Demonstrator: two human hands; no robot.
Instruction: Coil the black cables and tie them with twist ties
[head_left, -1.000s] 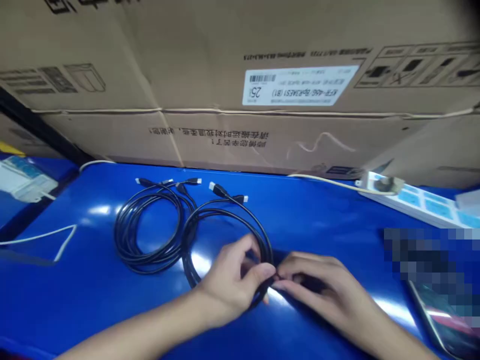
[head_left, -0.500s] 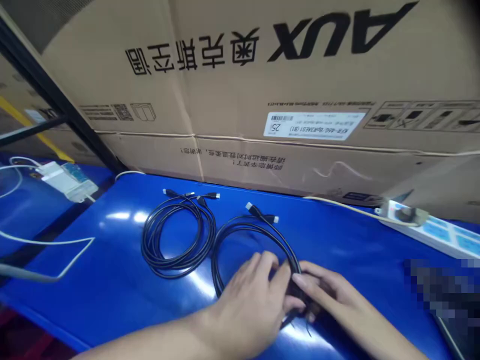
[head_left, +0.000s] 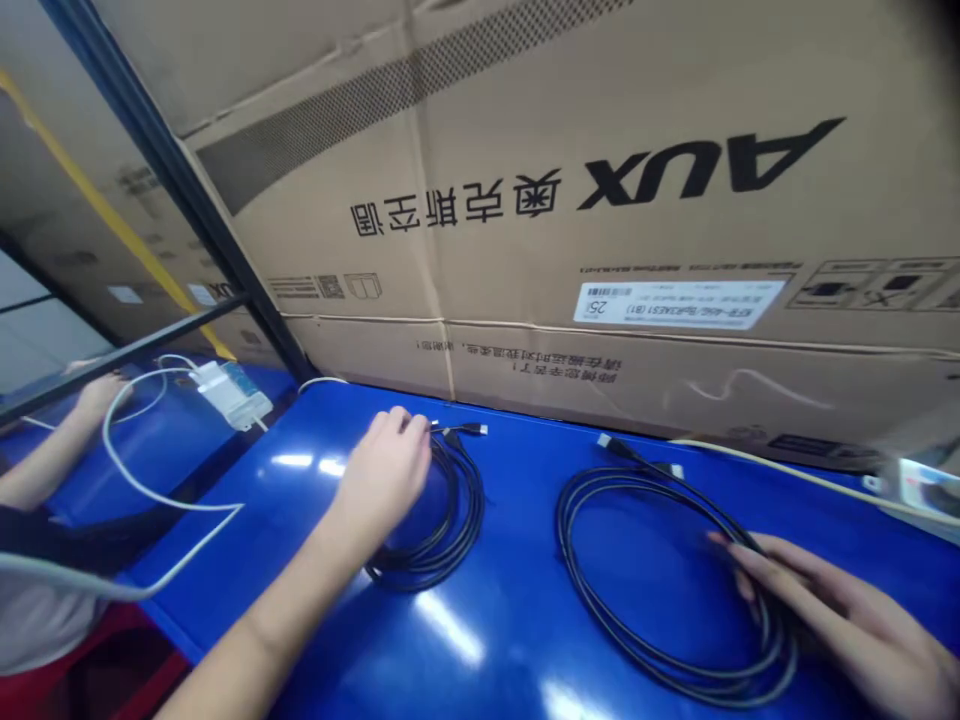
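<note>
Two coils of black cable with small plugs at their ends lie side by side on the blue table. My left hand reaches over the left coil. Its fingers are bunched at the coil's upper left, by the plugs, and hide that part of it. At the lower right, my right hand is closed around the right side of the other coil, thumb and fingers brought together. That coil rests as a wide loop, its plugs pointing toward the back edge.
A big cardboard box with upside-down print stands along the back. On the right edge is a power strip with a pale cord. A white adapter and cord hang beside a dark metal frame. Another person's hand appears far left.
My left hand has left the right coil and moved to the left one. My right hand stays at the right coil, which now lies farther from the left coil. The view has shifted left.
</note>
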